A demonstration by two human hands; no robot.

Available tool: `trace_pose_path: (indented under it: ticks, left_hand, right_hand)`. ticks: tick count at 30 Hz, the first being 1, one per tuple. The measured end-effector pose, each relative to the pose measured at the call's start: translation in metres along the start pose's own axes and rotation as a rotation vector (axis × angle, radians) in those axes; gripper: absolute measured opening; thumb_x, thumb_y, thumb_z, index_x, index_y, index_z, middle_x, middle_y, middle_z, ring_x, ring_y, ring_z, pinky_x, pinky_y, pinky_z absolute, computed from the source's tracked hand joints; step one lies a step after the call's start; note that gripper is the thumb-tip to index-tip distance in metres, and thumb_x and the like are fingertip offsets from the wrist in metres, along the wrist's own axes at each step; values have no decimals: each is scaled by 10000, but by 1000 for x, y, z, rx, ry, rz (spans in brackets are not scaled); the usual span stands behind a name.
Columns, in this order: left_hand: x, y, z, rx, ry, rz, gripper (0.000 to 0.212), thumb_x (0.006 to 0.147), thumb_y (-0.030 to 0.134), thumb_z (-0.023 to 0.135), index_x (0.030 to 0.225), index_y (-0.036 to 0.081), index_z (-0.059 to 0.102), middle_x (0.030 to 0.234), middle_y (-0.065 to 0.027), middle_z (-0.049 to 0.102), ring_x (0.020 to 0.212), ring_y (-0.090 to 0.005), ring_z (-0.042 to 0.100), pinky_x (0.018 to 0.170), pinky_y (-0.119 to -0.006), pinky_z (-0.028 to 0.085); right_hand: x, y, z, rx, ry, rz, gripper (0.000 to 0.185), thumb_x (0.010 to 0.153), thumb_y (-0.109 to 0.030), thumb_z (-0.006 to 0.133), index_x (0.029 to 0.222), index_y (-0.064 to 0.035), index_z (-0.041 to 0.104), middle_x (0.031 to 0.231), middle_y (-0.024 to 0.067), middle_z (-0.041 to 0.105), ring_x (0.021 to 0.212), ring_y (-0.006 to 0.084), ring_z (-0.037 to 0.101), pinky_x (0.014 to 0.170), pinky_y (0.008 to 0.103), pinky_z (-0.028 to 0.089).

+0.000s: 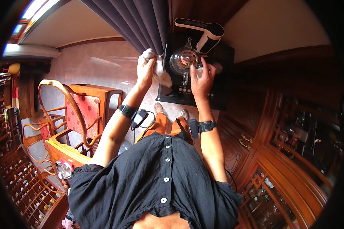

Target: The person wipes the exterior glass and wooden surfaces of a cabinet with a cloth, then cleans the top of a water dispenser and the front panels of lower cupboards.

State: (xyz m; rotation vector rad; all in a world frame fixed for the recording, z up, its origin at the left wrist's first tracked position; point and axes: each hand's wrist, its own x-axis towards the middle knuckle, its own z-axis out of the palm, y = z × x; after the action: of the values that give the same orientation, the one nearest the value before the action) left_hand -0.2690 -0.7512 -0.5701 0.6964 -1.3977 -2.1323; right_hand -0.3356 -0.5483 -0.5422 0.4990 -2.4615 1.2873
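My left hand (145,70) grips a pale cloth (161,73), whose loose end hangs down on the right, beside the dark curtain. Just right of the glass teapot (186,61), my right hand (201,77) has its fingers spread around a small whitish object (199,72), partly hidden by the fingers. The teapot stands on a black tea appliance (172,98), its spout pointing away and its clear handle towards me. Above it a white and black water spout (207,33) reaches over from the right.
A grey curtain (149,25) hangs at the appliance's left. Wooden chairs with red cushions (83,114) stand on the left, near a wooden table (66,151) with a glass vessel. Carved wooden cabinets (235,137) line the right side. Compartmented shelves (25,186) are at lower left.
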Motion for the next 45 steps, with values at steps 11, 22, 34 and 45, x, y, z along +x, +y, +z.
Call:
trace_pose_path:
  ticks: [11,22,34,45]
  left_hand:
    - [-95,5,46,-171,-431,-460,380,962,276,528,1264,47,523,1171,-56,575,1141,-156,525,989,-329,422]
    - [-61,12,78,1112,-414,735,452,804,33,611,1249,6,537,1337,-184,496,1256,-364,451,1063,-442,368]
    - [-63,-13,75,1226,-400,772,387,787,92,620,1159,-12,603,1407,-222,432,1333,-379,389,1096,-454,333]
    - [-61,-13,79,1277,-375,761,504,760,58,611,1260,27,555,1397,-202,446,1320,-363,411,1096,-442,341]
  right_hand:
    - [-34,-36,-47,381,-468,0,460,802,-71,722,1245,-71,600,1138,103,588,1016,224,609,869,318,498]
    - [64,-9,-29,-3,-119,-255,402,728,-5,692,1113,-116,659,1016,123,571,930,293,595,794,372,510]
    - [67,-17,24,-402,-425,-519,200,780,-125,667,951,-196,744,1056,31,574,982,263,573,791,370,521]
    - [56,7,-11,-334,-341,-341,363,732,-9,618,1048,-164,709,1066,104,530,971,337,535,789,401,498]
